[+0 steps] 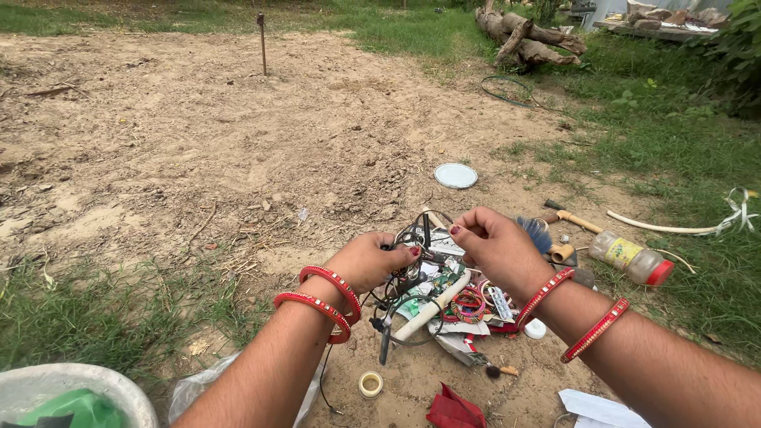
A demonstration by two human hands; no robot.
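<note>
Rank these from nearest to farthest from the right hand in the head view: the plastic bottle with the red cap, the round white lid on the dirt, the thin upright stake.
From the right hand:
1. Plastic bottle with the red cap, lying to its right at the grass edge.
2. Round white lid, on the dirt just beyond the hand; close to the bottle's distance, but slightly farther.
3. Thin upright stake, far off, upper left.
</note>
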